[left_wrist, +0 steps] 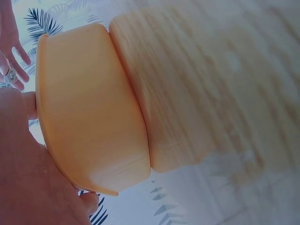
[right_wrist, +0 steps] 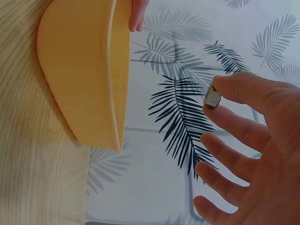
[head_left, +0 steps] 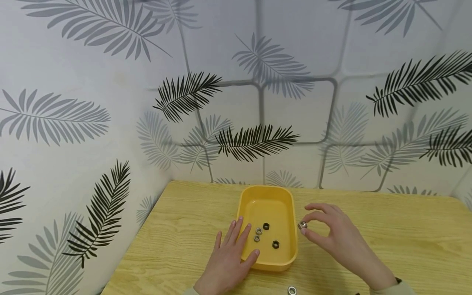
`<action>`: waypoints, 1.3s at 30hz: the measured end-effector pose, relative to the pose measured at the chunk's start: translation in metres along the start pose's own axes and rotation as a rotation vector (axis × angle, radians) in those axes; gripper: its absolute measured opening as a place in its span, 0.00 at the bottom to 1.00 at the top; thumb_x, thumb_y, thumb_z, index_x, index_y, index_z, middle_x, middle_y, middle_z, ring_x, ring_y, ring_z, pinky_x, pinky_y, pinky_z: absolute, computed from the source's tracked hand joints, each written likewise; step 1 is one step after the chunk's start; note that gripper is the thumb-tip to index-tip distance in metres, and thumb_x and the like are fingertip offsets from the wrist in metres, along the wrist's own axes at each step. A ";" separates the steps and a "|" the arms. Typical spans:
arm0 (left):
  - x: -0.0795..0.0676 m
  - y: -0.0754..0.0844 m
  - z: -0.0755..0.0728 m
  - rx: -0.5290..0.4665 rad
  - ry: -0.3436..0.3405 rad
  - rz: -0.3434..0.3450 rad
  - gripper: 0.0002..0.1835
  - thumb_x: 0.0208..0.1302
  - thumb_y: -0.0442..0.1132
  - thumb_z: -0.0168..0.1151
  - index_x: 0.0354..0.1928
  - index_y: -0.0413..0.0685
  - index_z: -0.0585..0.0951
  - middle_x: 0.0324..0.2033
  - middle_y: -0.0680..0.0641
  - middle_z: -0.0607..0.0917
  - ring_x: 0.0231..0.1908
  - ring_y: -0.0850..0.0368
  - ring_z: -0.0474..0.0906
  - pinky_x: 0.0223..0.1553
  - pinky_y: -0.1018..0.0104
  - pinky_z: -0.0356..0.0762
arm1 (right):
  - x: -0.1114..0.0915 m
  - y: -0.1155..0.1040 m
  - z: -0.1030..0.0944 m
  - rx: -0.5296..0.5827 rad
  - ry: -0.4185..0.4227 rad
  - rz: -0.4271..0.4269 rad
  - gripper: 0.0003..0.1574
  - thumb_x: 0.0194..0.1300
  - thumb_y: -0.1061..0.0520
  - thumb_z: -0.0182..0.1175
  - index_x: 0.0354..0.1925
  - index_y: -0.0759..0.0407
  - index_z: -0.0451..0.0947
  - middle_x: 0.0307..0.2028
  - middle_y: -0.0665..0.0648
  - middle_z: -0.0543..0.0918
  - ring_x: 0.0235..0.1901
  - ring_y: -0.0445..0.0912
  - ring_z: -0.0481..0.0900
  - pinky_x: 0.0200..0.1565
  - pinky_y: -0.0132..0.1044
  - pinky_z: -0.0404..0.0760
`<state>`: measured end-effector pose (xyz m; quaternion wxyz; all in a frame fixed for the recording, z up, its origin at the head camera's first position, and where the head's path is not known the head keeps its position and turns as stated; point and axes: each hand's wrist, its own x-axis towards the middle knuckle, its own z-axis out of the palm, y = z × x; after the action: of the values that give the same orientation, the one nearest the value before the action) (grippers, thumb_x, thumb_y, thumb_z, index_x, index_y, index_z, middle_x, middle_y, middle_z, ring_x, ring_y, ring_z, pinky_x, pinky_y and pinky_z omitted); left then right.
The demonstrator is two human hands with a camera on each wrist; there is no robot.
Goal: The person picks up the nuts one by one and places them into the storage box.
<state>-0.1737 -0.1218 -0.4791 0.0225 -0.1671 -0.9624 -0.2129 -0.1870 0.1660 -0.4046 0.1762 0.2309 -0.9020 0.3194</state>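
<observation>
A yellow plastic tray (head_left: 267,207) stands on the wooden table, with two silver nuts (head_left: 259,231) and two black nuts (head_left: 275,244) lying on its bottom. My left hand (head_left: 229,259) rests on the tray's left rim, fingers straight and spread. Just past the tray's right rim, my right hand (head_left: 341,237) pinches a silver nut (head_left: 302,225) between thumb and index finger. In the right wrist view that nut (right_wrist: 212,97) shows between the two fingertips, while the other fingers are spread apart. Another silver nut (head_left: 291,290) lies on the table in front of the tray.
The wooden table (head_left: 405,229) reaches back to a wall (head_left: 295,106) patterned with grey and black leaves. A second wall (head_left: 66,164) with the same pattern runs along the left. The tray's raised side (right_wrist: 75,70) stands between the two hands.
</observation>
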 end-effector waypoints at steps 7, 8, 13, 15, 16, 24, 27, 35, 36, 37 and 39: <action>0.000 -0.001 0.001 0.002 -0.003 -0.004 0.37 0.73 0.64 0.44 0.77 0.57 0.57 0.77 0.51 0.45 0.75 0.52 0.40 0.69 0.36 0.41 | 0.005 0.001 0.001 0.006 -0.006 0.033 0.06 0.61 0.47 0.70 0.37 0.41 0.83 0.54 0.52 0.79 0.57 0.55 0.72 0.51 0.60 0.71; 0.000 0.000 0.001 0.001 0.000 -0.002 0.37 0.73 0.64 0.44 0.77 0.56 0.57 0.77 0.50 0.46 0.75 0.52 0.40 0.68 0.36 0.41 | 0.006 0.001 0.002 0.005 -0.006 0.034 0.06 0.61 0.47 0.70 0.37 0.41 0.83 0.54 0.52 0.79 0.57 0.55 0.72 0.51 0.60 0.71; 0.000 0.001 0.000 -0.006 0.008 0.003 0.37 0.73 0.64 0.44 0.77 0.56 0.57 0.77 0.50 0.46 0.75 0.51 0.41 0.68 0.35 0.42 | 0.011 0.002 0.006 0.008 -0.004 0.030 0.07 0.61 0.48 0.70 0.38 0.43 0.84 0.55 0.53 0.79 0.55 0.54 0.72 0.51 0.58 0.72; 0.000 0.001 0.000 -0.010 0.006 0.001 0.37 0.73 0.64 0.44 0.77 0.56 0.57 0.77 0.51 0.46 0.75 0.52 0.41 0.68 0.36 0.41 | 0.013 0.002 0.008 0.011 -0.001 0.031 0.07 0.61 0.49 0.71 0.38 0.43 0.84 0.55 0.53 0.79 0.55 0.54 0.72 0.50 0.58 0.72; 0.000 0.001 -0.001 -0.012 0.006 0.002 0.37 0.73 0.64 0.44 0.77 0.56 0.57 0.77 0.51 0.46 0.75 0.52 0.41 0.68 0.36 0.41 | 0.014 0.002 0.009 0.012 0.002 0.030 0.07 0.60 0.49 0.71 0.38 0.43 0.84 0.55 0.53 0.79 0.55 0.54 0.72 0.51 0.58 0.72; 0.000 0.000 0.000 -0.009 0.007 0.003 0.37 0.73 0.63 0.45 0.77 0.55 0.57 0.77 0.50 0.46 0.75 0.51 0.40 0.68 0.36 0.41 | 0.023 0.001 0.016 0.027 0.055 0.002 0.07 0.59 0.52 0.72 0.37 0.46 0.84 0.54 0.54 0.80 0.56 0.56 0.73 0.52 0.60 0.71; 0.000 0.000 0.000 -0.006 0.003 -0.005 0.37 0.73 0.64 0.44 0.77 0.57 0.57 0.77 0.51 0.46 0.75 0.52 0.40 0.69 0.36 0.41 | 0.026 0.001 0.019 0.030 0.053 0.004 0.07 0.60 0.52 0.72 0.38 0.47 0.85 0.54 0.54 0.80 0.56 0.57 0.72 0.53 0.60 0.71; 0.000 0.000 0.000 -0.005 0.003 -0.011 0.37 0.73 0.64 0.45 0.77 0.57 0.57 0.77 0.51 0.46 0.75 0.53 0.39 0.69 0.37 0.41 | 0.035 0.004 0.028 0.040 0.037 0.027 0.09 0.60 0.51 0.71 0.40 0.49 0.85 0.55 0.55 0.79 0.58 0.56 0.72 0.55 0.60 0.70; 0.000 0.001 0.000 -0.005 0.004 -0.009 0.37 0.73 0.64 0.45 0.77 0.57 0.57 0.77 0.51 0.46 0.75 0.53 0.40 0.69 0.36 0.41 | 0.036 0.004 0.028 0.040 0.037 0.028 0.09 0.60 0.51 0.71 0.40 0.49 0.85 0.55 0.55 0.79 0.58 0.56 0.72 0.55 0.60 0.70; 0.000 0.001 0.000 -0.002 0.001 -0.012 0.37 0.73 0.64 0.45 0.77 0.57 0.57 0.77 0.51 0.46 0.75 0.53 0.40 0.69 0.36 0.41 | 0.037 0.004 0.029 0.039 0.037 0.029 0.09 0.60 0.51 0.71 0.40 0.49 0.85 0.55 0.55 0.79 0.58 0.56 0.72 0.55 0.61 0.70; 0.000 0.000 0.000 -0.001 0.001 -0.011 0.37 0.73 0.64 0.44 0.77 0.57 0.57 0.77 0.51 0.46 0.75 0.53 0.40 0.69 0.36 0.41 | 0.039 0.005 0.030 0.038 0.036 0.028 0.09 0.60 0.51 0.71 0.40 0.50 0.85 0.55 0.55 0.79 0.58 0.57 0.71 0.56 0.61 0.69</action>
<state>-0.1731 -0.1217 -0.4790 0.0215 -0.1617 -0.9632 -0.2134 -0.2272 0.1375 -0.4111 0.1834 0.2158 -0.8955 0.3432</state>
